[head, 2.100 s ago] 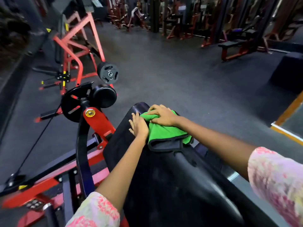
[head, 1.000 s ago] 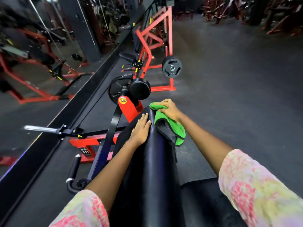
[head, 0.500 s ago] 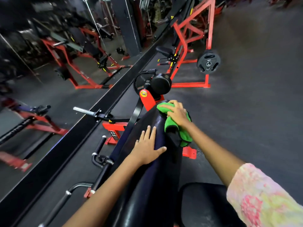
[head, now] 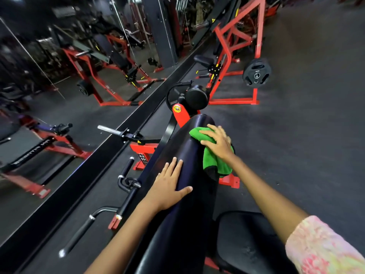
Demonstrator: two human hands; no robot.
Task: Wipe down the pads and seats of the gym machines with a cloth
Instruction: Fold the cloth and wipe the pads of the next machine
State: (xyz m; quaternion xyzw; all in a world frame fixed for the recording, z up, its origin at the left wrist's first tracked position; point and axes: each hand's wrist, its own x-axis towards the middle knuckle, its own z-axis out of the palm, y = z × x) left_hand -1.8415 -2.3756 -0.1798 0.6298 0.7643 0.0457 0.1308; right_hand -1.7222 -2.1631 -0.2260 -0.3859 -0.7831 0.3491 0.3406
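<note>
Right now the cloth (head: 212, 157) lies draped over the far right edge of the pad (head: 189, 175), under my right hand (head: 219, 143), whose grip is flat and open, fingers spread, pressing rather than clutching. My left hand (head: 169, 186) rests nearer me on the pad, also open. Since much of the cloth hangs off beyond my palm, a fast stroke could let it slide out and drop to the floor (head: 296, 125). The seat (head: 246, 244) below my right arm looks unwiped.

Bare floor (head: 296, 139) lies open right of the pad (head: 183, 155); left, the handles (head: 126, 169) and mirror ledge (head: 94, 161) crowd close.
</note>
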